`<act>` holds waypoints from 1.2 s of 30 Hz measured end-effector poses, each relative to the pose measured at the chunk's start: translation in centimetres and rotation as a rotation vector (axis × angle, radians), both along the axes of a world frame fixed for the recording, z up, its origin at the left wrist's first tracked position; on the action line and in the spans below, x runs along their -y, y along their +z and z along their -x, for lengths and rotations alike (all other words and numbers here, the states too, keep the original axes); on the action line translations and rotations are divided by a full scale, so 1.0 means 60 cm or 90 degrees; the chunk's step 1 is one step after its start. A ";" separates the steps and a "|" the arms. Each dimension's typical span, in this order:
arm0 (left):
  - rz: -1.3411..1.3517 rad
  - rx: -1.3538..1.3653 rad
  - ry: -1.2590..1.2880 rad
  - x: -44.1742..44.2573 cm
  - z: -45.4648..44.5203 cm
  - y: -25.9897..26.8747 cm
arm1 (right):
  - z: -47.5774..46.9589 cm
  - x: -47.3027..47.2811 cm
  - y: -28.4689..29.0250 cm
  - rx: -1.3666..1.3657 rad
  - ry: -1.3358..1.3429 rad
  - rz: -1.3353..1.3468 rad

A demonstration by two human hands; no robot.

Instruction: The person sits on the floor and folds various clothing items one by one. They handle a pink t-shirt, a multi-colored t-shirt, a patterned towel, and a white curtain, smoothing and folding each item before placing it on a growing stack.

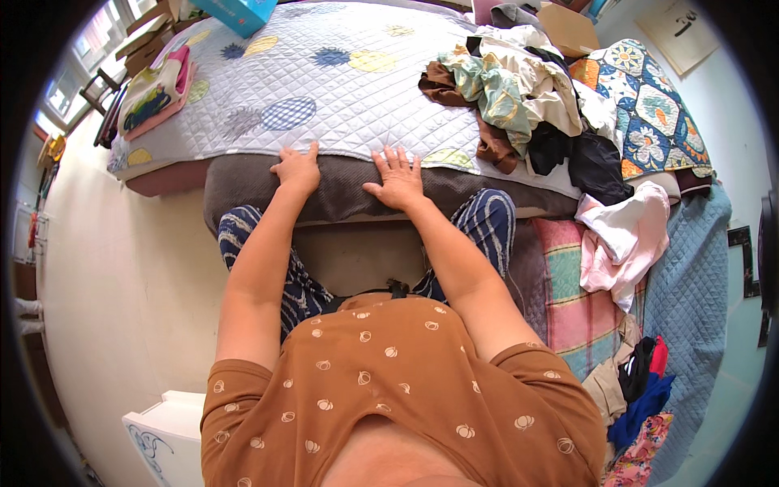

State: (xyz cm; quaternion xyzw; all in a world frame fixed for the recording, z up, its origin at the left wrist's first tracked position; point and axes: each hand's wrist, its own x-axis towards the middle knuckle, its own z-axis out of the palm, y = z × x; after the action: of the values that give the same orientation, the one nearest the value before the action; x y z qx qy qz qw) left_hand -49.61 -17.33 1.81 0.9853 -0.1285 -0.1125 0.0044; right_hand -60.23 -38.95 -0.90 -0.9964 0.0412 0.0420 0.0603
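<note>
My left hand (299, 172) lies palm down across the near edge of a white quilted bedspread (207, 103) printed with pineapples. Some of its fingertips reach onto the white cloth; the rest of the hand is over a dark grey textured cover (243, 185) along the bed's front. To the right, my right hand (398, 181) presses on the same border with fingers spread. Nothing shows in either palm, though the undersides are hidden. Between the hands the bedspread's edge runs nearly straight.
A heap of crumpled clothes (523, 91) lies right on the bed. Folded clothes (161, 91) sit at its left corner, with a blue box (240, 15) behind. Pink garments (627, 243) drape over a plaid cover (578, 298) at right. A white furniture piece (167, 432) stands lower left.
</note>
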 end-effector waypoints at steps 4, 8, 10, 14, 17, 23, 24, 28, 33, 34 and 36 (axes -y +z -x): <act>-0.047 0.016 -0.073 0.009 -0.030 -0.009 | -0.011 0.015 0.051 -0.009 0.071 -0.025; -0.035 0.093 -0.212 0.021 -0.067 -0.020 | -0.077 0.140 0.092 -0.088 0.075 -0.259; -0.033 0.107 -0.223 0.022 -0.076 -0.011 | -0.101 0.231 0.121 0.130 -0.011 -0.321; 0.071 0.069 -0.199 0.036 -0.097 0.033 | -0.096 0.394 0.147 0.657 -0.263 0.153; 0.148 0.105 -0.157 0.050 -0.119 0.015 | -0.103 0.466 0.138 0.462 -0.462 0.017; 0.468 -0.009 -0.091 0.111 -0.108 -0.012 | -0.172 0.344 0.132 0.348 -0.265 -0.214; 0.569 -0.077 -0.089 0.123 -0.102 -0.014 | -0.179 0.311 0.127 0.229 -0.236 -0.250; 0.918 -0.462 0.049 0.137 -0.081 0.000 | -0.150 0.134 0.087 0.295 0.079 -0.265; 1.050 -0.496 0.160 0.134 -0.074 -0.006 | -0.080 0.018 0.096 0.098 0.325 -0.448; 1.051 -0.474 0.173 0.131 -0.077 -0.009 | -0.078 0.020 0.096 0.036 0.354 -0.438; 1.074 -0.415 0.194 0.123 -0.088 -0.014 | -0.090 0.039 0.093 0.172 0.332 -0.494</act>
State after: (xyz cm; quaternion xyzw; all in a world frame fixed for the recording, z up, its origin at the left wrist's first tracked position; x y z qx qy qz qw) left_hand -44.33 -24.69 0.95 0.5809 -0.0292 -0.2521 0.7734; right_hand -54.80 -41.29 4.66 -0.8740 -0.2365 -0.0617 0.4200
